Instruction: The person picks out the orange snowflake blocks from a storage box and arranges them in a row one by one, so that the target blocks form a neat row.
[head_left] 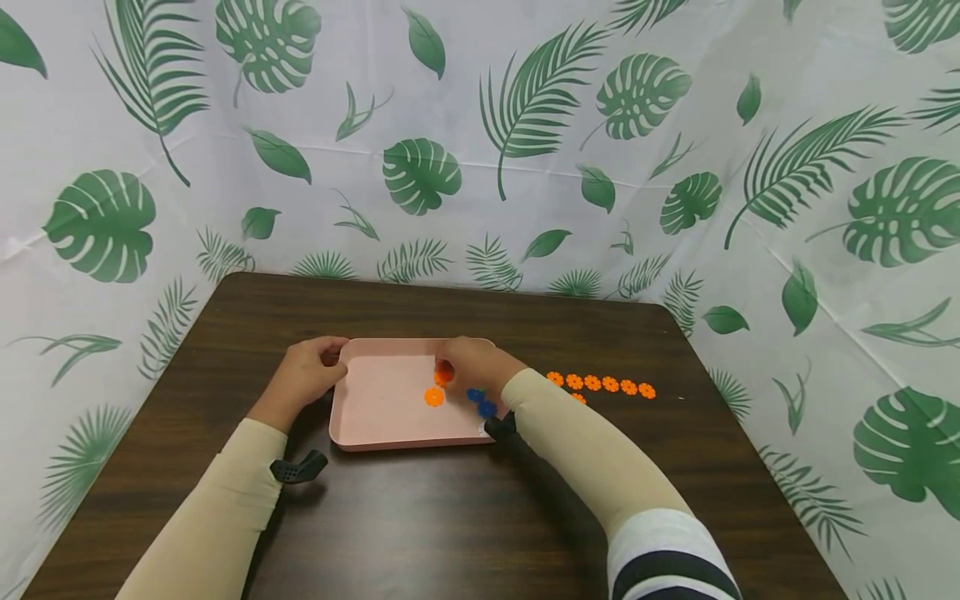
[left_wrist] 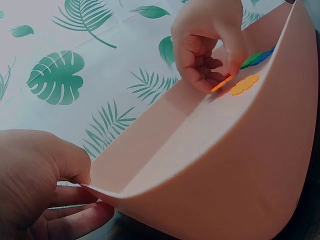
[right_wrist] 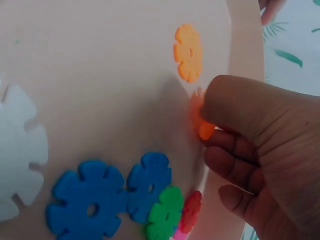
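A pink tray (head_left: 382,400) lies on the table, and my left hand (head_left: 302,372) pinches its left rim between thumb and fingers. Over the tray's far right part, my right hand (head_left: 480,364) pinches an orange flower-shaped plastic disc (right_wrist: 206,126) by its edge. Another orange disc (right_wrist: 188,52) lies flat close by in the tray. In the right wrist view, two blue discs (right_wrist: 87,200), a green disc (right_wrist: 166,214), a red disc (right_wrist: 191,212) and a white disc (right_wrist: 17,152) lie in the tray; a bit of pink shows beneath the red one.
Right of the tray, several orange discs (head_left: 592,383) form a row on the dark wooden table (head_left: 420,517). One more orange disc (head_left: 578,399) sits just in front, partly hidden by my right sleeve. A leaf-patterned cloth (head_left: 337,192) hangs behind the table.
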